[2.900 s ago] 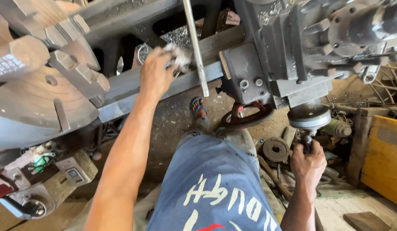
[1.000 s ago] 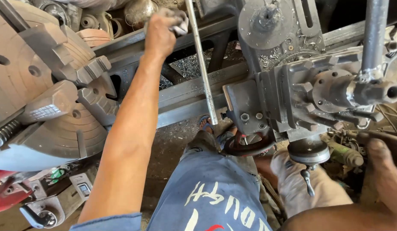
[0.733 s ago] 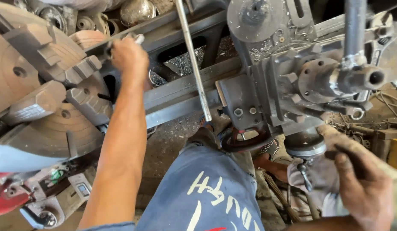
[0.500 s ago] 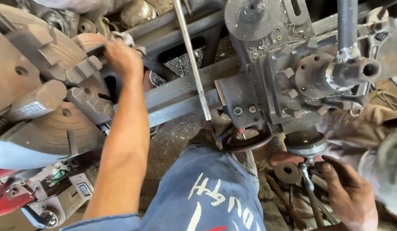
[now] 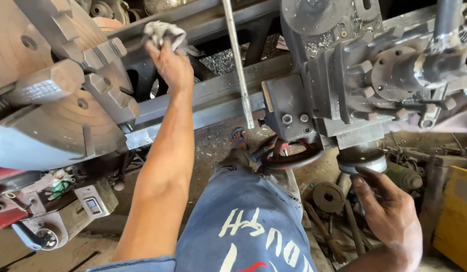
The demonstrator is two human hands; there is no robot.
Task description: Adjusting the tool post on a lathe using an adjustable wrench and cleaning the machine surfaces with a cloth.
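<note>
Left arm: stretched long from lower centre up to upper left of the frame, elbow nearly straight, forearm bare.
Left hand [image 5: 168, 63]: clenched on a grey rag [image 5: 163, 34], knuckles up, wrist bent back, pressed to the dark lathe bed [image 5: 213, 95] just right of the chuck.
Rag: crumpled, pale grey and grimy, bunched above the fingertips, upper left of centre; no clear long axis, a loose corner trailing right.
Right hand [image 5: 389, 211]: lower right of the frame, palm up and grease-blackened, fingers curled loosely around the underside of a round handwheel [image 5: 362, 158]; touching it, grip not fully closed.
Handwheel: small dark disc with a bright worn rim, flat face toward the floor, hanging under the grey carriage [image 5: 339, 95].
Chuck [image 5: 57, 100]: large, rust-brown face with stepped jaws, filling the left edge.
Steel rod [image 5: 238, 65]: thin, bright, long axis running from top centre down and slightly right, ending at the bed rail.
Red wheel [image 5: 289, 156]: below the carriage, centre frame.
Leg: blue printed shorts at bottom centre, sandalled foot [image 5: 237, 138] on the dirt floor.
</note>
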